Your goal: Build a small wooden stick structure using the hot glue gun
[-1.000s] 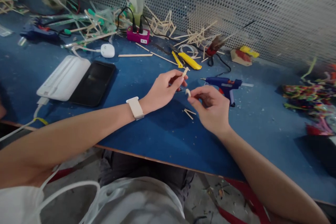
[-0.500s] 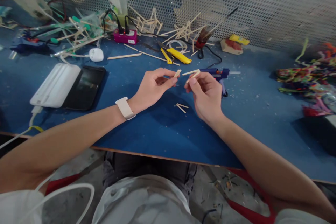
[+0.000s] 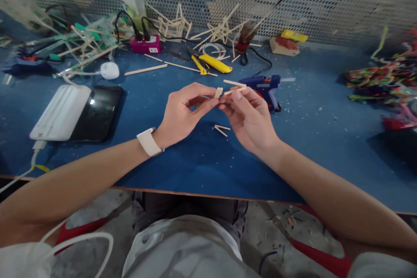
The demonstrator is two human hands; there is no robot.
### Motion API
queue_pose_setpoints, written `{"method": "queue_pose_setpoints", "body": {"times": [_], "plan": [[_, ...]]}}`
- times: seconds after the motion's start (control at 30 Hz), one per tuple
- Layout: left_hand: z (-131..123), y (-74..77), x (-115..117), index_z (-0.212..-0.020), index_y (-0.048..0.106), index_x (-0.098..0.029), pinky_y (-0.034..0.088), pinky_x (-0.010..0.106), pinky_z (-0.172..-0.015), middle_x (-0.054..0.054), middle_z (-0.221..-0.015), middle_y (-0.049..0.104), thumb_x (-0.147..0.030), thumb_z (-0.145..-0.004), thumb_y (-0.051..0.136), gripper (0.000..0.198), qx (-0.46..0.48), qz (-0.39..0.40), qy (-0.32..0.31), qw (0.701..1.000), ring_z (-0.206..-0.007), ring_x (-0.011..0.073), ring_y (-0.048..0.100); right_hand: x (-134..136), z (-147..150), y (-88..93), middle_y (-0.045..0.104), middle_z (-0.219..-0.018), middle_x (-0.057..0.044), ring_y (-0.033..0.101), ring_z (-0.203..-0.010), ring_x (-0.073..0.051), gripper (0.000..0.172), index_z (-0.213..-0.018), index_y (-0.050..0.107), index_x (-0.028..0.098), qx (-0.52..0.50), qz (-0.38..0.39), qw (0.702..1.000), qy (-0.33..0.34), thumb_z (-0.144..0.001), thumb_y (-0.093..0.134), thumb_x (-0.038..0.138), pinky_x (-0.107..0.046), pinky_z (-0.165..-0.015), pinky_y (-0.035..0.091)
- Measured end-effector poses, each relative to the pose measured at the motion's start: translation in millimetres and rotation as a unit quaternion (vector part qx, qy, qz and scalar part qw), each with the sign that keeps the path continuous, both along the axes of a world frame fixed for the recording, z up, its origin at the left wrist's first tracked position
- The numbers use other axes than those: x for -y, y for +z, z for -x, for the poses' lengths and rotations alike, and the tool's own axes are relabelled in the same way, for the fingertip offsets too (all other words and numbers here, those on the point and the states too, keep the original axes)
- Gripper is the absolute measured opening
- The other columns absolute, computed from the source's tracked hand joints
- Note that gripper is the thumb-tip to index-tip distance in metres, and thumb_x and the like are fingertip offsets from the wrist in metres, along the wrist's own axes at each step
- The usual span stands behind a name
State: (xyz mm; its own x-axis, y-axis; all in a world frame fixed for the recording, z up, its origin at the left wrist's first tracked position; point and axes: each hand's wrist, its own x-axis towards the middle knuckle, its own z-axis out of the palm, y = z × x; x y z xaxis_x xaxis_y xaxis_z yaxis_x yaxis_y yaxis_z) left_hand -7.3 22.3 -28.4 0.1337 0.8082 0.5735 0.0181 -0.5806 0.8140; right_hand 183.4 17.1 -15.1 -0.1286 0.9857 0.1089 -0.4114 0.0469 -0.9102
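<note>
Between thumb and forefinger, my left hand pinches a short, pale wooden piece. Close to its right, my right hand grips a V-shaped pair of joined wooden sticks, the free ends pointing left. The fingertips of both hands nearly meet; whether they touch I cannot tell. Below them on the blue table lies another small V of wooden sticks. Just behind my right hand rests a blue glue gun with a clear glue stick out of its back.
Yellow cutters lie behind my hands, beside a coiled clear cord. Stick frameworks stand along the mesh wall. A magenta power strip is at the back left. A white power bank and black phone lie left; colourful strands right.
My right hand has come in toward my left, and the V of sticks in it has turned so its open side faces left. The whole view has shifted slightly.
</note>
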Motion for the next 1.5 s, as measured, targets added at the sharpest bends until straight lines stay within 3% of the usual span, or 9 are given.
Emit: {"method": "queue_pose_setpoints", "body": {"times": [0.27,0.5,0.73,0.93,1.5], "plan": [[-1,3.1,4,-0.107,0.087,-0.025,0.073,0.030,-0.084,0.004,-0.108,0.088,-0.041,-0.105,0.086,0.016,0.000,-0.013,-0.002,1.000,-0.093,0.0161,0.084,3,1,-3.4,0.082,-0.095,0.005,0.074,-0.092,-0.012,0.030,-0.087,0.087,0.034,-0.013,0.006,1.000,0.017,-0.079,0.106,0.056,-0.028,-0.093,0.067],[-2,5.6,6,-0.104,0.086,-0.025,0.074,0.034,-0.086,0.004,-0.109,0.088,-0.052,-0.104,0.086,0.027,-0.018,0.014,0.011,1.000,-0.095,0.0179,0.083,-1,-4,-10.4,0.084,-0.105,0.003,0.076,-0.097,-0.016,0.030,-0.089,0.087,0.037,0.027,-0.015,0.999,0.016,-0.082,0.102,0.061,-0.037,-0.101,0.069],[-1,7.9,7,-0.104,0.086,-0.026,0.072,0.035,-0.086,0.004,-0.110,0.087,-0.049,-0.106,0.083,0.023,-0.028,0.009,0.013,0.999,-0.095,0.0176,0.082,-2,-7,-9.2,0.085,-0.108,0.002,0.079,-0.102,-0.019,0.035,-0.091,0.086,0.036,0.046,-0.005,0.999,0.021,-0.081,0.101,0.066,-0.041,-0.108,0.070],[-1,7.9,8,-0.105,0.086,-0.026,0.071,0.033,-0.083,0.003,-0.108,0.087,-0.043,-0.106,0.085,0.017,-0.020,-0.001,0.012,1.000,-0.094,0.0167,0.082,-2,-7,-10.0,0.086,-0.109,0.003,0.080,-0.102,-0.018,0.032,-0.092,0.086,0.037,0.048,-0.025,0.998,0.017,-0.084,0.099,0.065,-0.040,-0.106,0.071],[0,6.6,7,-0.104,0.086,-0.027,0.070,0.033,-0.083,0.002,-0.108,0.087,-0.050,-0.106,0.083,0.023,-0.037,0.006,0.019,0.999,-0.093,0.0168,0.081,-2,-9,-11.7,0.087,-0.112,0.003,0.081,-0.104,-0.020,0.036,-0.094,0.084,0.037,0.069,-0.028,0.997,0.007,-0.082,0.100,0.067,-0.046,-0.110,0.070]]}}
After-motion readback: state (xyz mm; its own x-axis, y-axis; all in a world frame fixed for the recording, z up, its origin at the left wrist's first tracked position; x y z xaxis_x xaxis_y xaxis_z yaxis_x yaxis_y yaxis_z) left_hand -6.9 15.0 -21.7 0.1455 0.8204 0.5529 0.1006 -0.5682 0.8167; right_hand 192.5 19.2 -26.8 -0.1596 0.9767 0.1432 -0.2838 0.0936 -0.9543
